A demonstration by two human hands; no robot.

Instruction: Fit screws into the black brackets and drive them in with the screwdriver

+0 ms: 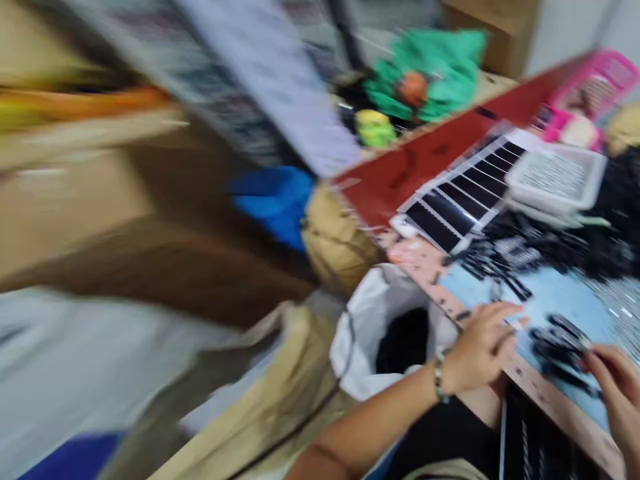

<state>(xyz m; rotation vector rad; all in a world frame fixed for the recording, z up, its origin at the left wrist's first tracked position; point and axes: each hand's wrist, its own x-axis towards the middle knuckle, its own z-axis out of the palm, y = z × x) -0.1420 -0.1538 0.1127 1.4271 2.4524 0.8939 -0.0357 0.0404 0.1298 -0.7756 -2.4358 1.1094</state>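
Note:
My left hand point(481, 348), with a beaded bracelet point(440, 377) at the wrist, reaches over the table's near edge. Its fingers are stretched out, and nothing shows in them. At the right edge my right hand point(617, 383) is partly cut off by the frame. Its thumb and finger close at the end of a small bunch of narrow black pieces point(560, 350) with a pale shine, perhaps clips; blur hides the exact kind. The bunch lies on a light blue sheet point(560, 293). More black pieces point(505, 260) lie loose beyond my left hand.
A white tub point(555, 177) of thin silvery pieces stands beyond the black pieces. Dark strips on white cards point(463, 193) lie near the red board point(400, 160). Below the table edge hangs a white bag point(357, 340) with black contents. Cardboard boxes point(75, 207) stand left.

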